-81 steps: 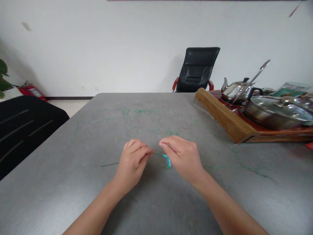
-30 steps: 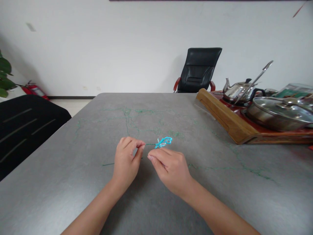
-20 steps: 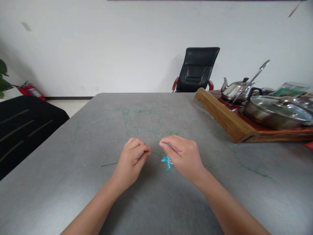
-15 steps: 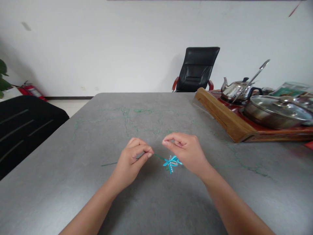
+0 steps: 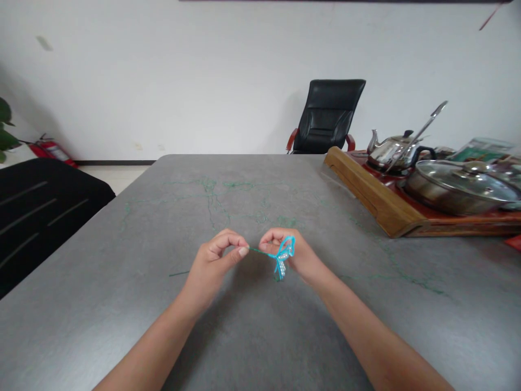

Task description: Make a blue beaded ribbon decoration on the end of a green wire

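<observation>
Right hand (image 5: 293, 251) nearer left hand (image 5: 211, 259), whose fingers (image 5: 243, 251) pinch one stem (image 5: 258, 250) bearing one blue ornament (image 5: 281, 256); right fingers (image 5: 267, 238) unclear.

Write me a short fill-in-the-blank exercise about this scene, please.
1. The fingers of the left hand pinch a green stem that leads to a light-____ beaded ornament.
2. The office chair has red-brown armrests and a ____ backrest.
3. The glass-lidded pan sits on a wooden ____.
4. The spout of the metal kettle is on its ____ side in the picture.

Missing words: blue; black; tray; left.
</observation>
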### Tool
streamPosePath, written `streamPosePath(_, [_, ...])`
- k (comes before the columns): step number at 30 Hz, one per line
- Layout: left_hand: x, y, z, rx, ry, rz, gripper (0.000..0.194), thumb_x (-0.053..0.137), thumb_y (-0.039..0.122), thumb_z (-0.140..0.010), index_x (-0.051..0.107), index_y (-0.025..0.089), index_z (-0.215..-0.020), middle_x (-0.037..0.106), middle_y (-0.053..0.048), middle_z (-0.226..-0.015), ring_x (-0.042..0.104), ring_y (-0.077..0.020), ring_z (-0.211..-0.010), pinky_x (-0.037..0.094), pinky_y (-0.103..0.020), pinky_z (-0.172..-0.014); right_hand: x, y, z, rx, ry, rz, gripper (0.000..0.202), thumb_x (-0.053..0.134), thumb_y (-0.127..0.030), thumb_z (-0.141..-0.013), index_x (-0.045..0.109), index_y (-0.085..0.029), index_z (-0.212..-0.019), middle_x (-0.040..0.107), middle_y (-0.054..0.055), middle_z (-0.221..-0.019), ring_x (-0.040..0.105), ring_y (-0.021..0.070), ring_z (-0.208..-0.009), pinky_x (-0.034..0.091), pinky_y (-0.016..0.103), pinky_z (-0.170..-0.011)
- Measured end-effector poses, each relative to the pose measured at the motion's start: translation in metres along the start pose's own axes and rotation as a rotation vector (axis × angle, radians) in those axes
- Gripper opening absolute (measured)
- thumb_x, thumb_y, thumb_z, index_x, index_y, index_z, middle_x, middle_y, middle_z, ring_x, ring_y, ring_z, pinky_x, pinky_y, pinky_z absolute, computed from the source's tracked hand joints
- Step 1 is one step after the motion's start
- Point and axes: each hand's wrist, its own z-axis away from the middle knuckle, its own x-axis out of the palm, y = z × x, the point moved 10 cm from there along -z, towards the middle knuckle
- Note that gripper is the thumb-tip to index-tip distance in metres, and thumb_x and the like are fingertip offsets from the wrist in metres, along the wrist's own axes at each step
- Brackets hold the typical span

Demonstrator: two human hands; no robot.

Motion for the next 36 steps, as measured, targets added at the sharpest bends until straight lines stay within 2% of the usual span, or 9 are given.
streamPosePath(4, [-0.007,-0.019,0.001,-0.134,0.105,0.121,0.011,0.068,0.029,-0.079,0.067,0.018,-0.075,0.058,0.001,-0.073,0.051,-0.0135,-0.072,0.039,-0.024,-0.068,0.018,0.005,0.002,-0.035,-0.009,0.037,0.022,0.066,-0.033,-0.072,0.054,-0.018,-0.061,0.043,-0.006,-0.053,0.038,0.0086,-0.052,0.027,0.022,-0.051])
streamPosePath(9, [-0.017,-0.032,0.003,-0.196,0.221,0.183,0.012,0.072,0.029,-0.075,0.069,0.018,-0.078,0.063,0.0,-0.076,0.054,-0.0139,-0.075,0.041,-0.025,-0.072,0.041,0.013,0.011,-0.029,-0.019,0.054,0.015,0.058,-0.025,-0.078,0.053,-0.019,-0.065,0.03,-0.01,-0.048,0.029,0.0082,-0.046,0.019,0.023,-0.047])
streamPosePath(13, [-0.023,-0.035,0.004,-0.181,0.267,0.124,0.012,0.07,0.029,-0.076,0.069,0.018,-0.078,0.066,0.0,-0.078,0.057,-0.0145,-0.077,0.042,-0.025,-0.075,0.051,0.005,0.021,-0.056,0.009,0.093,0.016,0.055,-0.024,-0.081,0.053,-0.019,-0.066,0.029,-0.009,-0.05,0.028,0.0081,-0.047,0.02,0.023,-0.048])
streamPosePath(17, [-0.028,-0.024,0.004,-0.1,0.279,-0.064,0.012,0.065,0.029,-0.081,0.069,0.018,-0.081,0.068,-0.002,-0.081,0.06,-0.0178,-0.082,0.043,-0.03,-0.079,0.052,-0.007,0.03,-0.07,0.037,0.185,0.017,0.055,-0.022,-0.084,0.055,-0.019,-0.067,0.031,-0.009,-0.05,0.03,0.008,-0.047,0.021,0.023,-0.048])
streamPosePath(20, [-0.028,-0.004,0.005,0.021,0.283,-0.303,0.011,0.061,0.026,-0.084,0.068,0.019,-0.08,0.067,-0.002,-0.08,0.059,-0.019,-0.082,0.043,-0.032,-0.078,0.05,-0.02,0.035,-0.131,0.051,0.296,0.016,0.056,-0.021,-0.086,0.059,-0.019,-0.07,0.039,-0.008,-0.05,0.036,0.0078,-0.048,0.024,0.022,-0.049])
streamPosePath(23, [-0.023,0.022,0.008,0.205,0.296,-0.56,0.012,0.059,0.022,-0.087,0.065,0.02,-0.078,0.064,-0.002,-0.077,0.056,-0.0196,-0.081,0.042,-0.033,-0.076,0.047,-0.04,0.04,-0.259,0.078,0.404,0.016,0.054,-0.019,-0.088,0.063,-0.02,-0.075,0.054,-0.006,-0.059,0.048,0.009,-0.055,0.033,0.022,-0.056])
streamPosePath(27, [-0.013,0.042,0.013,0.377,0.284,-0.746,0.012,0.057,0.017,-0.088,0.065,0.021,-0.081,0.063,-0.003,-0.078,0.054,-0.0206,-0.081,0.042,-0.033,-0.073,0.036,-0.062,0.047,-0.393,0.135,0.489,0.019,0.05,-0.019,-0.091,0.065,-0.021,-0.081,0.065,-0.002,-0.072,0.059,0.0121,-0.067,0.04,0.023,-0.066])
streamPosePath(31, [-0.004,0.05,0.015,0.478,0.226,-0.797,0.013,0.056,0.013,-0.089,0.066,0.021,-0.085,0.064,-0.004,-0.079,0.052,-0.0212,-0.08,0.042,-0.034,-0.073,0.017,-0.074,0.049,-0.446,0.229,0.52,0.017,0.052,-0.019,-0.092,0.066,-0.021,-0.082,0.066,-0.002,-0.071,0.058,0.0117,-0.065,0.04,0.023,-0.066])
streamPosePath(36, [0.008,0.051,0.012,0.505,0.091,-0.782,0.015,0.055,0.012,-0.09,0.067,0.021,-0.088,0.062,-0.005,-0.081,0.051,-0.0213,-0.083,0.042,-0.035,-0.075,-0.009,-0.078,0.045,-0.418,0.333,0.549,0.015,0.058,-0.02,-0.089,0.068,-0.02,-0.078,0.056,-0.005,-0.06,0.047,0.0092,-0.053,0.034,0.023,-0.057])
